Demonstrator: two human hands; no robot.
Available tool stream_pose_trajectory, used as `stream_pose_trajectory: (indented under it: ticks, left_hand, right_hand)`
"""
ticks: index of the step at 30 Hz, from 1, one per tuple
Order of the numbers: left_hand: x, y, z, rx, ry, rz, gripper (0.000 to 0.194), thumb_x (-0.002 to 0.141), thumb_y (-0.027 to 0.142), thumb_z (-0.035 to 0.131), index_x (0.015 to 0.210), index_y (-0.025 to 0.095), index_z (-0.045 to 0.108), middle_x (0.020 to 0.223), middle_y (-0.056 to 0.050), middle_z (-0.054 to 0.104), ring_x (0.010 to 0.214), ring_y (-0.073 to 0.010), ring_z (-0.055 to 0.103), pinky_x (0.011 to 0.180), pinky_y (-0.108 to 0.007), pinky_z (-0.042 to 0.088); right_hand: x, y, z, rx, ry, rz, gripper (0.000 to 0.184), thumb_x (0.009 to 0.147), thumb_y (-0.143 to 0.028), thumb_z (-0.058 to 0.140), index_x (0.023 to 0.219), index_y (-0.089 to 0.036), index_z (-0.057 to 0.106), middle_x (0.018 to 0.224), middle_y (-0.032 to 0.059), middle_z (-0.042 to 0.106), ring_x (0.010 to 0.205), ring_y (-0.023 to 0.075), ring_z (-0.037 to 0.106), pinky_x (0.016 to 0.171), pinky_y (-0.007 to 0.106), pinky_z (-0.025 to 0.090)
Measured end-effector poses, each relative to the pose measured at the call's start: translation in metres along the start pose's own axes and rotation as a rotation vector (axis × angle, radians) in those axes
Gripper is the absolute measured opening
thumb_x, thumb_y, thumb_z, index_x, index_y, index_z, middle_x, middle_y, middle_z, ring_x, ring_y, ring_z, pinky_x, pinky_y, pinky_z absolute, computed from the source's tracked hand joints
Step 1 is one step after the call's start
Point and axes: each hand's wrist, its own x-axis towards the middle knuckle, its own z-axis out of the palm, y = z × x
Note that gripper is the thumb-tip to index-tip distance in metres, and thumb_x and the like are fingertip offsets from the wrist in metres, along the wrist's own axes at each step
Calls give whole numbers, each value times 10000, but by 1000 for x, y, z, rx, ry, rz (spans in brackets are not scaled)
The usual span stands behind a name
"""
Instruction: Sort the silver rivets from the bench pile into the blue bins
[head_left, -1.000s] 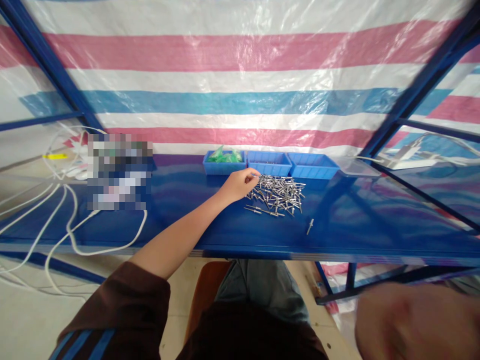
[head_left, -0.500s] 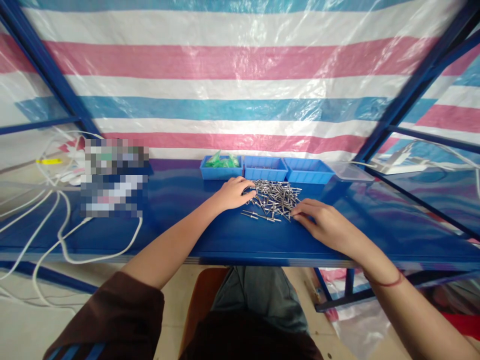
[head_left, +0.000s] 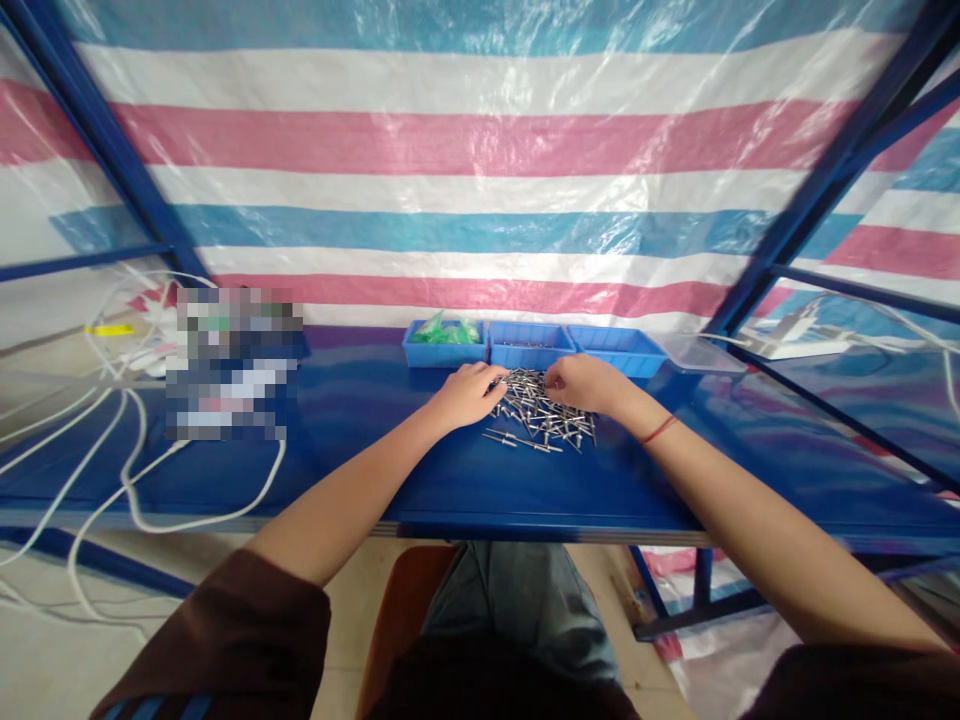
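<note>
Metal rivets point(head_left: 551, 422), one loose heap: on the surface point(head_left: 337, 485), midway between the two hands and in front of the bins, lying at all angles. Position probably chosen so that either hand meets it with little reach.

Stray rivets point(head_left: 501, 438), a few: just off the heap's near left edge, on the person's side.

Left hand point(head_left: 466, 394): at the heap's left edge, palm down, fingers curved round the border — seemingly to fence the pieces in. Whether the fingertips grip a rivet cannot be told.

Right hand point(head_left: 589, 384): over the heap's far right part, fingers bent inward and thumb close by, a pose that suits picking at single thin pieces. Whether anything is grasped cannot be told. Red cord point(head_left: 658, 430) at the wrist.

Bins, blue, three, side by side behind the heap, likely lined up there to leave the near side for the forearms:
— left bin point(head_left: 444, 357), holding green plastic bags point(head_left: 439, 330);
— middle bin point(head_left: 531, 358), with small metal pieces inside;
— right bin point(head_left: 626, 366), beside a clear plastic tray point(head_left: 705, 355).

White cables point(head_left: 281, 465): at far left, well apart from the heap.
</note>
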Motion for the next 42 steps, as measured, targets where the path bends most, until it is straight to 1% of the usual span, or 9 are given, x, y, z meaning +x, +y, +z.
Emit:
stream_pose_trajectory:
  ticks: [6, 11, 16, 19, 22, 28, 32, 37, 42]
  left_hand:
    - [0, 0, 1, -13, 15, 6, 362, 908, 342, 446, 1211, 202, 586, 1153, -86, 621, 1109, -260, 541, 976, -426, 428]
    - [-1, 1, 2, -4, 15, 16, 334, 898, 349, 473, 1167, 218, 621, 1157, -83, 617, 1104, -265, 545, 967, -433, 435]
    - [0, 3, 3, -75, 88, 103, 299, 891, 307, 513, 1142, 188, 624, 1158, -88, 633, 1101, -235, 567, 981, -400, 430]
    - [2, 9, 2, -190, 134, 225, 261, 898, 295, 518, 1099, 170, 628, 1116, -72, 668, 1055, -199, 604, 954, -336, 445]
    - [1, 15, -1, -247, 190, 220, 218, 913, 302, 492, 984, 174, 653, 996, -52, 703, 935, -177, 645, 869, -302, 475]
    - [1, 17, -2, -386, 248, 123, 150, 886, 250, 521, 929, 168, 640, 881, -39, 706, 848, -161, 661, 815, -288, 493]
    - [4, 17, 3, -657, 251, 58, 125, 865, 253, 555, 929, 159, 608, 894, -53, 715, 856, -154, 673, 827, -301, 510]
    - [6, 18, 5, -894, 187, 47, 89, 868, 218, 547, 915, 148, 572, 920, -78, 720, 855, -137, 682, 872, -318, 514]
    - [4, 19, 6, -867, 157, 37, 91, 859, 218, 558, 898, 147, 599, 917, -70, 720, 871, -151, 685, 884, -334, 515]
  right_hand:
    - [2, -17, -5, -64, -41, 128, 172, 745, -229, 583, 824, -163, 721, 935, 154, 702, 829, 286, 653, 617, 333, 428]
    - [-1, -19, 1, -69, -16, 134, 204, 781, -223, 522, 827, -152, 708, 918, 157, 696, 837, 289, 651, 637, 343, 427]
    - [-10, -23, 0, -67, 129, 32, 209, 828, -246, 490, 892, -154, 666, 976, 140, 671, 832, 248, 632, 646, 305, 392]
    - [-15, -26, -2, -52, 217, -70, 225, 874, -273, 437, 928, -161, 625, 902, 111, 670, 733, 207, 614, 595, 282, 340]
    - [-18, -27, -2, -3, 282, -133, 178, 868, -253, 439, 878, -176, 600, 808, 73, 660, 664, 183, 584, 567, 271, 299]
    - [-16, -24, 4, 378, 493, -247, 111, 840, -220, 483, 819, -172, 582, 750, 35, 626, 626, 132, 534, 629, 263, 376]
    - [-9, -28, 11, 741, 654, -107, 183, 834, -328, 541, 859, -156, 598, 796, 53, 650, 645, 136, 556, 646, 279, 430]
    - [-3, -31, 18, 1032, 569, -4, 355, 796, -505, 583, 761, -153, 596, 654, 28, 613, 557, 123, 508, 565, 275, 412]
    - [-4, -33, 18, 1025, 569, -34, 327, 792, -470, 585, 781, -144, 615, 686, 42, 638, 606, 140, 542, 609, 288, 430]
